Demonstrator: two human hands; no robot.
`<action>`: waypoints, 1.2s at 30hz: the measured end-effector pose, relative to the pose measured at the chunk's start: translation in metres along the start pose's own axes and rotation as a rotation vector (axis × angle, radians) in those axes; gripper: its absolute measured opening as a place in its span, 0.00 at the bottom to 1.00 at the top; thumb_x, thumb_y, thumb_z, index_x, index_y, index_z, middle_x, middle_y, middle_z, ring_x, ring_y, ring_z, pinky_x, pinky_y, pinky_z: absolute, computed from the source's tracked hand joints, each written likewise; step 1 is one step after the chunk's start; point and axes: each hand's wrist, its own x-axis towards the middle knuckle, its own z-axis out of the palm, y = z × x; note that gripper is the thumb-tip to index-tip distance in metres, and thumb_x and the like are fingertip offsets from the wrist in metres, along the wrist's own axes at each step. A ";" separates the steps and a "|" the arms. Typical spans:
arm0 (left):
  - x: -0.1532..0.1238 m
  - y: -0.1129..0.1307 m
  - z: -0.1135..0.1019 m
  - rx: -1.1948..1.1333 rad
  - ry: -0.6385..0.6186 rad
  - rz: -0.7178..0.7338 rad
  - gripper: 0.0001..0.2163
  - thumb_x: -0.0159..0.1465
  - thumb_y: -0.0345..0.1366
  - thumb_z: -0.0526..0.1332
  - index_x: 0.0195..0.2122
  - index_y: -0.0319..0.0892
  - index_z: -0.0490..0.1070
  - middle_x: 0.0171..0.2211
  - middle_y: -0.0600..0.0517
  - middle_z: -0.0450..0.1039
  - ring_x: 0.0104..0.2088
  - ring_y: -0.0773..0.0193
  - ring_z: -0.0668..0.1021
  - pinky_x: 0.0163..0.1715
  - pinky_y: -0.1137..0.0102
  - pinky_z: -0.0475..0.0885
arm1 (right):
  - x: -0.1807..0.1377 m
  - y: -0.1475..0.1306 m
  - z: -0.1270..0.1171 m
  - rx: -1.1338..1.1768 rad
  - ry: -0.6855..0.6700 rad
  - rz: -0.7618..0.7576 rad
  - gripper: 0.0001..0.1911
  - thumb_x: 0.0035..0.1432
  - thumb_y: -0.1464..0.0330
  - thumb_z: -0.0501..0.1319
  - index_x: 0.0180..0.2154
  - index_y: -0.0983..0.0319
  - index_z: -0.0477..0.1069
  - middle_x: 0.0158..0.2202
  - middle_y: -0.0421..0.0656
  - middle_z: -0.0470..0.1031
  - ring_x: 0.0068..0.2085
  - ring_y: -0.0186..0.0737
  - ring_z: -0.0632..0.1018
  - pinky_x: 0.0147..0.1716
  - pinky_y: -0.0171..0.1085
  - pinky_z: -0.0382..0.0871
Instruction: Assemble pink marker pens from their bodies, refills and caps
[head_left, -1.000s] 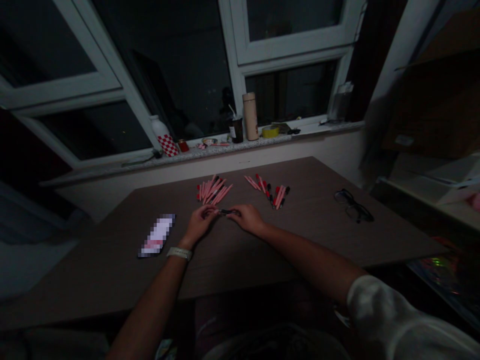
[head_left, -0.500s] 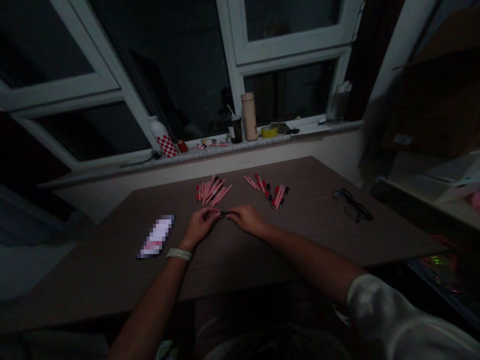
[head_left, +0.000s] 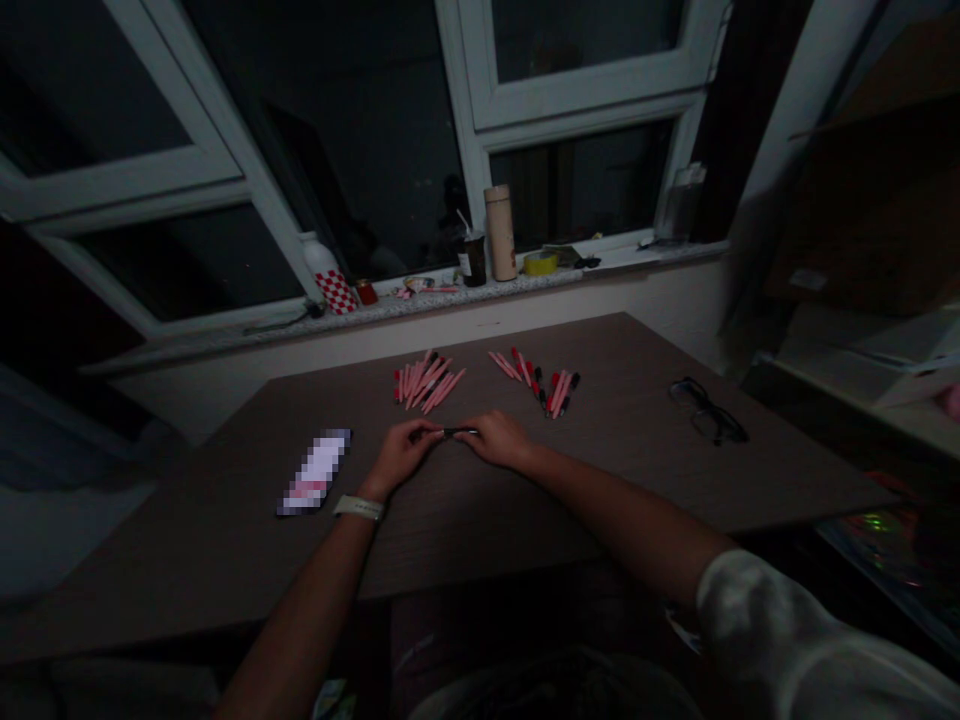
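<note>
A slim black pen (head_left: 459, 432) lies level between my two hands, low over the table (head_left: 487, 530). One end is pinched in the fingers of my left hand (head_left: 403, 452), which wears a pale wristband (head_left: 360, 507). My right hand (head_left: 499, 438) closes on the other end; its fingertips partly hide the pen. Just beyond my left hand is a pile of pink pens (head_left: 429, 382) with a few red and black ones among them. Further right, past my right hand, lies a looser group of pink, red and black pens (head_left: 559, 393).
A phone (head_left: 315, 472) with a blurred screen lies left of my left hand. Black-framed glasses (head_left: 709, 411) rest at the table's right. On the windowsill stand a checkered bottle (head_left: 330, 280), a drink cup (head_left: 472, 260), a beige flask (head_left: 500, 235) and yellow tape (head_left: 540, 264).
My hands sit slightly further apart, and more of the black pen shows between them. The pen groups, phone and glasses stay where they were.
</note>
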 end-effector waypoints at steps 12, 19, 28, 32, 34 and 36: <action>-0.002 0.014 -0.002 -0.059 0.035 -0.004 0.18 0.58 0.51 0.68 0.38 0.40 0.83 0.34 0.46 0.83 0.34 0.57 0.80 0.34 0.67 0.72 | 0.001 0.002 0.007 0.028 0.027 0.025 0.16 0.69 0.56 0.58 0.48 0.58 0.78 0.43 0.47 0.83 0.44 0.45 0.82 0.41 0.36 0.67; -0.002 0.014 -0.002 -0.050 0.004 0.002 0.18 0.59 0.50 0.67 0.39 0.40 0.82 0.34 0.47 0.83 0.33 0.58 0.79 0.34 0.67 0.71 | 0.003 0.003 0.007 0.065 0.028 0.024 0.17 0.65 0.57 0.65 0.50 0.60 0.77 0.45 0.47 0.82 0.45 0.44 0.81 0.41 0.35 0.67; -0.001 0.013 -0.001 -0.040 0.020 0.002 0.18 0.59 0.51 0.67 0.38 0.41 0.82 0.34 0.47 0.83 0.33 0.57 0.79 0.34 0.67 0.72 | 0.001 0.001 0.007 0.042 0.033 0.045 0.18 0.69 0.54 0.59 0.50 0.59 0.76 0.45 0.48 0.82 0.45 0.46 0.81 0.41 0.36 0.67; -0.001 0.013 0.000 -0.063 0.010 0.001 0.18 0.59 0.51 0.68 0.38 0.41 0.82 0.34 0.47 0.83 0.34 0.57 0.80 0.35 0.67 0.72 | 0.002 0.001 0.007 0.050 0.040 0.042 0.16 0.67 0.56 0.62 0.49 0.60 0.76 0.44 0.47 0.82 0.45 0.44 0.81 0.41 0.35 0.66; -0.001 0.012 0.000 -0.064 0.010 -0.002 0.18 0.59 0.51 0.68 0.38 0.41 0.82 0.34 0.47 0.83 0.33 0.57 0.80 0.34 0.68 0.72 | 0.002 0.001 0.007 0.018 0.018 0.033 0.17 0.71 0.56 0.55 0.46 0.59 0.78 0.43 0.48 0.82 0.45 0.45 0.81 0.41 0.36 0.66; -0.001 0.011 0.001 -0.064 0.011 -0.005 0.18 0.59 0.52 0.68 0.38 0.41 0.82 0.34 0.47 0.83 0.33 0.58 0.80 0.34 0.68 0.72 | 0.001 0.000 0.006 -0.002 0.008 0.031 0.20 0.73 0.56 0.52 0.44 0.59 0.78 0.43 0.49 0.82 0.44 0.45 0.81 0.40 0.36 0.66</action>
